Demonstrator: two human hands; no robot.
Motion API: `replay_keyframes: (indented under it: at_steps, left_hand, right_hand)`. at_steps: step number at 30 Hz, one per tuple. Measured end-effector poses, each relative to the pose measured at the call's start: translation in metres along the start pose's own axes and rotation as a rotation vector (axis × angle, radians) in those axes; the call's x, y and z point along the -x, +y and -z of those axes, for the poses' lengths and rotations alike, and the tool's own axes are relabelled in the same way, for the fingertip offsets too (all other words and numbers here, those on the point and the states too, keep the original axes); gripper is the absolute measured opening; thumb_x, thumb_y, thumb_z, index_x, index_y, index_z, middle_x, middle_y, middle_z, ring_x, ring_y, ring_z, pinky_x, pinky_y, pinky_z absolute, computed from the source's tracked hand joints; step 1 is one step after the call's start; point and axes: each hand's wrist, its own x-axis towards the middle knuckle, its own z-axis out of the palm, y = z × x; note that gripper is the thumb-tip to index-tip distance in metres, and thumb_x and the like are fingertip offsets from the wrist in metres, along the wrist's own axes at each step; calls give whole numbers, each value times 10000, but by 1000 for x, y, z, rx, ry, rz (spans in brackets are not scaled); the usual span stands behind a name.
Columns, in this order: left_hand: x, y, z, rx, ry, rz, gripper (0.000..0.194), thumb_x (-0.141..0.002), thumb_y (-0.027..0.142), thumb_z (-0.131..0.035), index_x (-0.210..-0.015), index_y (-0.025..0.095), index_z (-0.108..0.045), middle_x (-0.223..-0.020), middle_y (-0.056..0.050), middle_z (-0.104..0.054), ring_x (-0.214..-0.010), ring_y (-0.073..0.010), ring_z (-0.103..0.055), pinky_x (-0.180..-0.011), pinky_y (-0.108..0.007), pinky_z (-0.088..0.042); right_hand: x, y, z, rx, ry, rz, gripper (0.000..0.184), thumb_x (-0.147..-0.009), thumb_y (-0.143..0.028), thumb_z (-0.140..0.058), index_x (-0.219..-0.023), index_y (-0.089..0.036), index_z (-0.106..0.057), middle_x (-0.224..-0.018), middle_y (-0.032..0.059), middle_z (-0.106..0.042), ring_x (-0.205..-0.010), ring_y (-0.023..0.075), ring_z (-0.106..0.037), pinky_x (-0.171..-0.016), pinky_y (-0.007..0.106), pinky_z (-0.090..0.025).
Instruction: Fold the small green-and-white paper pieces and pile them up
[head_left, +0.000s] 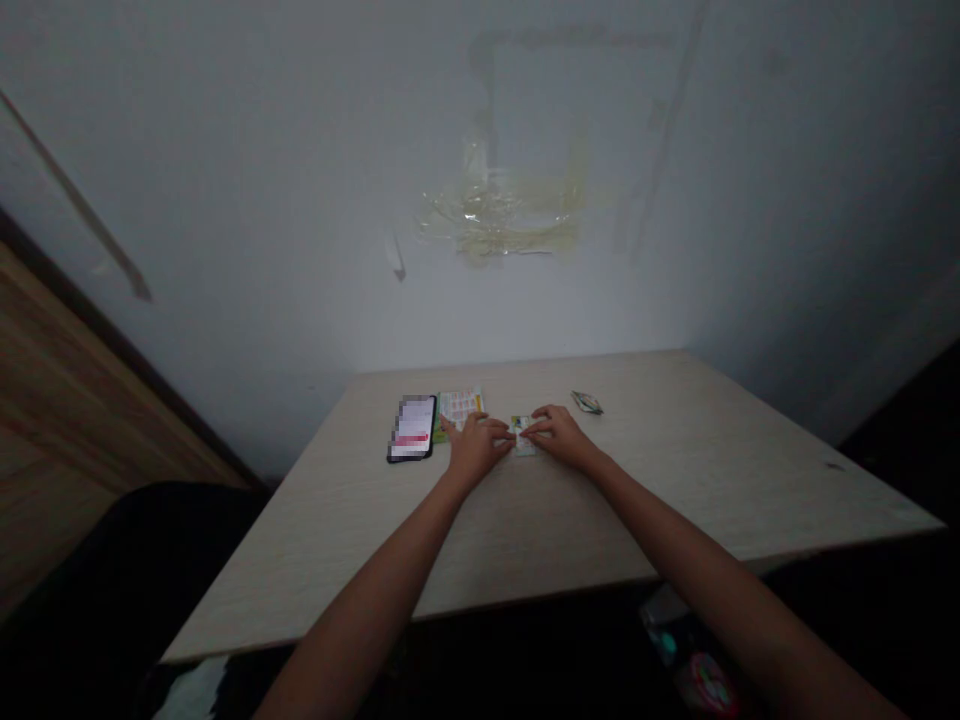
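Note:
Both my hands rest on a pale wooden table (675, 470), meeting over a small white printed packet (523, 436). My left hand (476, 445) lies on the packet's left side with fingers bent and pressed down on it. My right hand (559, 433) pinches the packet's right edge with its fingertips. The packet lies flat on the table and is partly hidden by my fingers.
A phone (412, 428) with a lit screen lies left of my hands. Beside it lies a green and white printed sheet (460, 405). A small torn wrapper (587, 402) sits to the right. A white wall with tape residue (510, 215) stands behind the table.

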Motion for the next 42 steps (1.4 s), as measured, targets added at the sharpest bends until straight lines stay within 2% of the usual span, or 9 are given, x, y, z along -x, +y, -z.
replay_keyframes:
  at_steps: [10,15,20,25,29,35,42]
  left_hand:
    - [-2,-2,-4,33,-12,44,128,-827,384,-666,-919,415,-749,-1163,62,-716,-1295,-297,-454,-1109,-709,97]
    - [-2,0,-3,39,-25,61,144,-834,390,-657,-946,402,-747,-1180,41,-711,-1304,-299,-441,-1116,-696,100]
    - [-1,2,-1,17,-26,47,148,-841,394,-642,-946,407,-746,-1189,45,-705,-1287,-309,-455,-1114,-720,18]
    - [1,7,2,-19,-29,49,172,-860,431,-607,-945,383,-749,-1196,32,-702,-1277,-299,-460,-1125,-697,-59]
    - [4,9,5,-21,-27,-5,233,-854,503,-596,-977,357,-730,-1206,17,-694,-1296,-313,-437,-1110,-714,-29]
    - [5,8,3,-29,-31,1,320,-804,538,-648,-1040,326,-690,-1213,-8,-680,-1313,-322,-411,-1104,-720,27]
    - [4,3,-3,-102,3,54,479,-798,571,-627,-1190,297,-650,-1341,-69,-587,-1336,-347,-364,-1136,-674,-61]
  right_hand:
    - [-9,-10,3,137,-63,-142,276,-925,-365,-557,-1158,-329,-702,-1180,84,-548,-1138,228,-473,-1021,371,-361]
    - [-13,-14,3,189,-71,-161,312,-924,-366,-544,-1212,-367,-664,-1170,85,-534,-1112,249,-462,-1003,395,-360]
    - [-13,-14,0,207,-37,-136,321,-915,-370,-548,-1214,-356,-663,-1144,99,-539,-1072,267,-469,-973,412,-375]
    - [-10,-13,-3,209,-37,-145,344,-920,-376,-531,-1247,-360,-638,-1175,112,-533,-1096,286,-465,-948,426,-389]
    - [-9,-10,-3,202,-58,-130,386,-918,-390,-535,-1293,-328,-605,-1239,113,-526,-1147,286,-456,-974,433,-379]
    - [-9,-1,-3,122,-52,-87,359,-900,-398,-567,-1223,-264,-649,-1240,97,-548,-1189,257,-443,-1012,419,-362]
    - [-8,1,-1,41,-6,-110,326,-831,-365,-659,-1110,-197,-686,-1171,109,-575,-1157,255,-465,-1016,410,-367]
